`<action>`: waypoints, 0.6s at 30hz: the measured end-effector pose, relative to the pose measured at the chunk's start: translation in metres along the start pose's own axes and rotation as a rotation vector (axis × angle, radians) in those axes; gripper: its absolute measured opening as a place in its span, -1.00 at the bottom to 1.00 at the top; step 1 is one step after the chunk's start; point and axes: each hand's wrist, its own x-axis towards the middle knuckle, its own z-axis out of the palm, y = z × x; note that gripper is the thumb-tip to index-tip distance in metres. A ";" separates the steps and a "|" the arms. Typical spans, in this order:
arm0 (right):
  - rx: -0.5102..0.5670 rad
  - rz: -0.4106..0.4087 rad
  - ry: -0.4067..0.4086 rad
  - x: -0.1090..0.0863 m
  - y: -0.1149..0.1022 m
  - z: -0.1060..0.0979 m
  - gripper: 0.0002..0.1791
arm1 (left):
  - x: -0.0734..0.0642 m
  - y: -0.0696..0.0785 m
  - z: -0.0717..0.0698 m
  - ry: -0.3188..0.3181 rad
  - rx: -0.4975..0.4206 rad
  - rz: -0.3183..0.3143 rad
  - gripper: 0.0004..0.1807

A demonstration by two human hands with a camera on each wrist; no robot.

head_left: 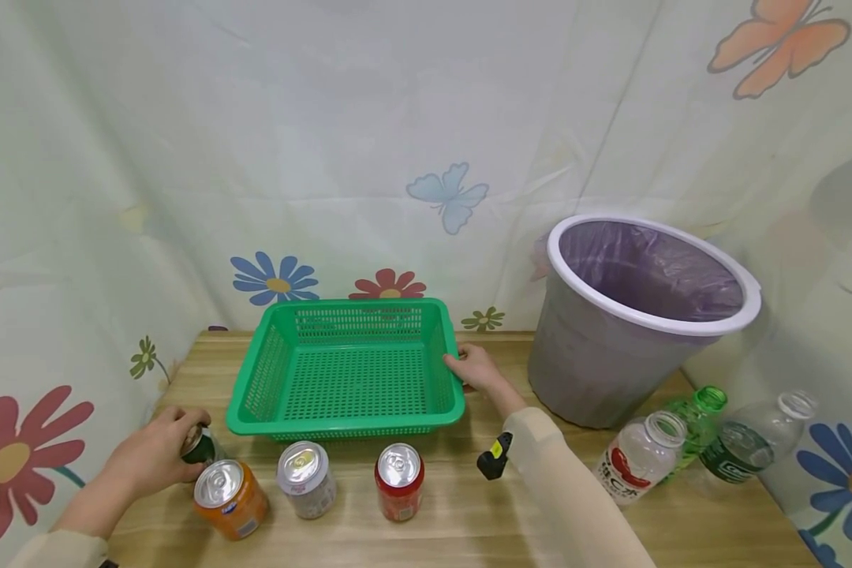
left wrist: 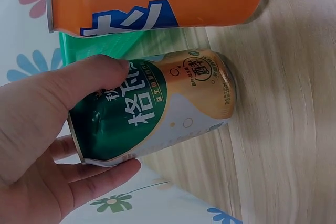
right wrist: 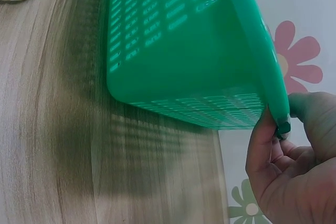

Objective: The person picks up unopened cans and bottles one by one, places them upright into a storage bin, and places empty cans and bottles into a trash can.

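My left hand point(head_left: 158, 450) holds a green, white and gold drink can point(left wrist: 157, 103) at the table's left side, thumb on one side and fingers on the other. The can looks slightly tilted in the left wrist view. Close beside it stands an orange can point(head_left: 231, 500). With my right hand point(head_left: 477, 369) I pinch the right rim of a green plastic basket point(head_left: 355, 422), thumb over the edge and fingers beneath. Nothing lies inside the basket. In front of it stand a white-and-silver can point(head_left: 308, 481) and a red can point(head_left: 400, 483).
A grey bin point(head_left: 589, 363) with a purple liner stands at the back right. Before it are a clear bottle with a red-and-white label point(head_left: 635, 461), a green bottle point(head_left: 696, 422) and a clear bottle with a green label point(head_left: 745, 446). A patterned curtain point(head_left: 341, 158) hangs behind the table point(head_left: 483, 513).
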 end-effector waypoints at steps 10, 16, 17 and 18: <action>0.021 0.041 -0.001 0.002 0.001 0.002 -0.62 | 0.001 -0.001 -0.002 -0.027 -0.006 0.034 -0.39; 0.042 0.052 -0.012 0.004 0.001 0.002 -0.65 | 0.003 -0.001 -0.005 -0.047 -0.009 0.056 -0.39; 0.047 0.054 -0.014 0.005 0.001 0.002 -0.66 | 0.003 -0.001 -0.006 -0.052 -0.009 0.057 -0.39; 0.052 0.058 -0.016 0.006 0.001 0.002 -0.67 | 0.003 0.000 -0.006 -0.059 -0.009 0.058 -0.39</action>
